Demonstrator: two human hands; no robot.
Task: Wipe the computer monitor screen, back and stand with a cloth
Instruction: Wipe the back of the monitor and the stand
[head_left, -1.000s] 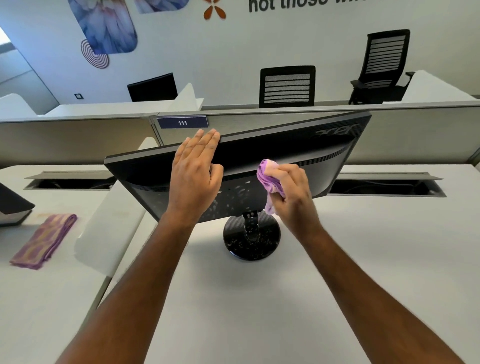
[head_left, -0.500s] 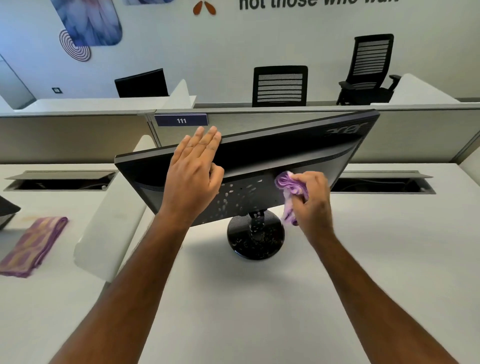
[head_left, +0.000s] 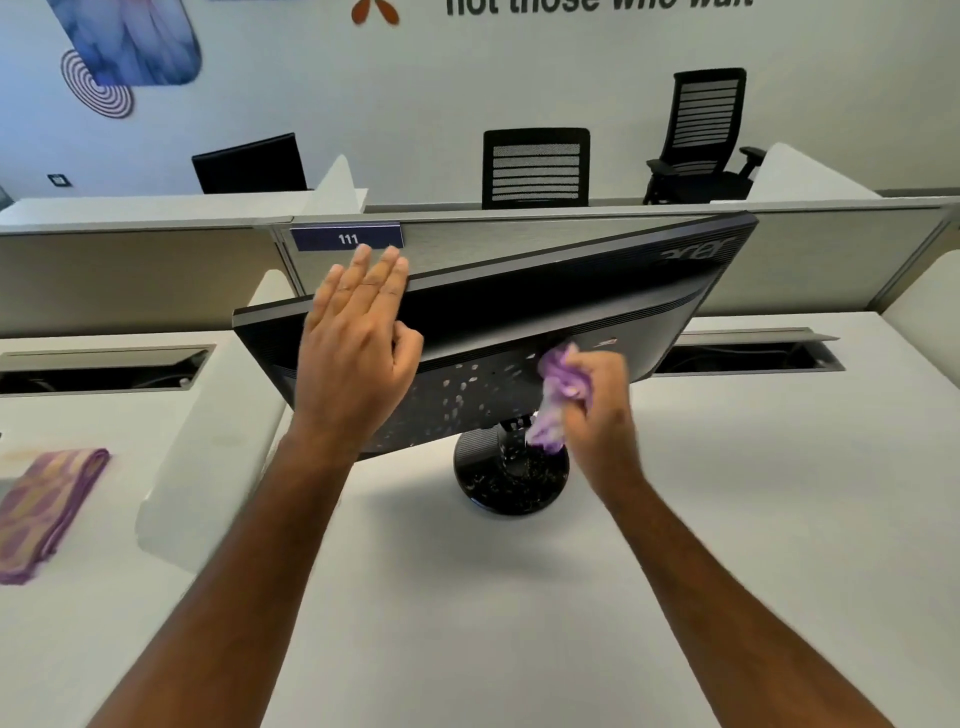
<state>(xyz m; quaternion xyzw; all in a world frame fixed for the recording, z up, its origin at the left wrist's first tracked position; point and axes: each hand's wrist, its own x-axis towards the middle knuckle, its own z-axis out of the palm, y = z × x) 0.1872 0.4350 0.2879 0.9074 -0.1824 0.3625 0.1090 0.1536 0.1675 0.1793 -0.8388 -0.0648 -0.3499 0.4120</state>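
Two hands are seen at the monitor (head_left: 519, 312) back: left hand (head_left: 358, 343) laid flat, fingers straight, on top edge; cloth (head_left: 558, 400) is gripped by right hand (head_left: 597, 395) against lower back.

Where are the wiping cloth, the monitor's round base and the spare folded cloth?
wiping cloth (head_left: 558, 387), head view, bunched purple fabric in the fingers.
round base (head_left: 506, 486), head view, glossy black top of the foot.
spare folded cloth (head_left: 44, 506), head view, middle of the fold.
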